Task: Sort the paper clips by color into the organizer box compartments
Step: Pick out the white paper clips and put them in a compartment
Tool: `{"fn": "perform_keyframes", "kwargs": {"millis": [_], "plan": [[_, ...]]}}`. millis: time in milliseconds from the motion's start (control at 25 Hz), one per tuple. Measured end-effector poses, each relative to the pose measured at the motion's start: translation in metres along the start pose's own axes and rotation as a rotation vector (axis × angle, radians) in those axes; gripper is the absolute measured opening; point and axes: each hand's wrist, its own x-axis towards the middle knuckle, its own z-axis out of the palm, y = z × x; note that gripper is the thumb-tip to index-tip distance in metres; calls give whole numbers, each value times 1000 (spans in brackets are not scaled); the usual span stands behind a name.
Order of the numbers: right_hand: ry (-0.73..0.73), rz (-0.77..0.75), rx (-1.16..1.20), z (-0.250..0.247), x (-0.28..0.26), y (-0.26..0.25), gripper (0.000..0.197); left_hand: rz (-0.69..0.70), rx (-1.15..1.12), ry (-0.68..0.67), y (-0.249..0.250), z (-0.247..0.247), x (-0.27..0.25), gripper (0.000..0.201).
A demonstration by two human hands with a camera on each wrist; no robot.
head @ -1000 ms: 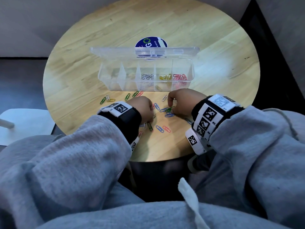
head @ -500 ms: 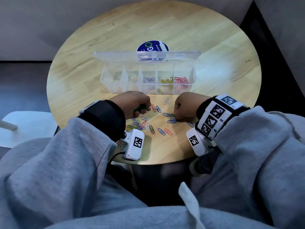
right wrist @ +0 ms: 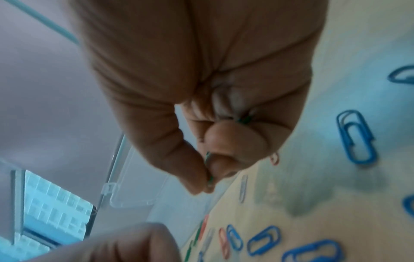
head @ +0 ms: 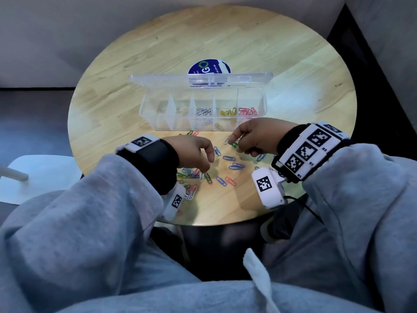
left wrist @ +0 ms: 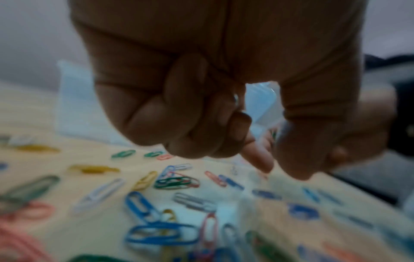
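Note:
The clear organizer box (head: 171, 123) stands open at mid-table with its lid (head: 158, 79) tipped back. Silver clips (head: 204, 111), yellow clips (head: 229, 112) and red clips (head: 248, 111) lie in three neighbouring compartments on the right; the two left ones look bare. My right hand (head: 234, 141) hovers just in front of the box and pinches a green paper clip (head: 235, 145) between thumb and forefinger (right wrist: 207, 187). My left hand (head: 208, 164) hangs over the loose mixed clips (head: 234, 166) with curled fingers (left wrist: 190, 133). Whether it holds anything is unclear.
The round wooden table (head: 293, 75) carries a blue round sticker (head: 209, 67) behind the box. Loose clips spread along the near edge between my wrists, with a few more (head: 191, 133) by the box front. A white chair seat (head: 33, 175) sits low at the left.
My right hand lifted off the table toward the box with a green clip. The left hand dropped back from near the box to the loose pile.

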Motion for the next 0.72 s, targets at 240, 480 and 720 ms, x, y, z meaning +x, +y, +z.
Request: {"fn": "perform_keyframes", "kwargs": {"millis": [240, 480, 720], "plan": [[-102, 17, 291, 2, 0, -1, 26, 88, 400, -5, 1, 16, 2, 21], [-77, 69, 396, 6, 1, 0, 27, 95, 405, 39, -3, 21, 10, 14], [-20, 82, 582, 6, -4, -1, 33, 70, 236, 50, -13, 15, 10, 19]]}}
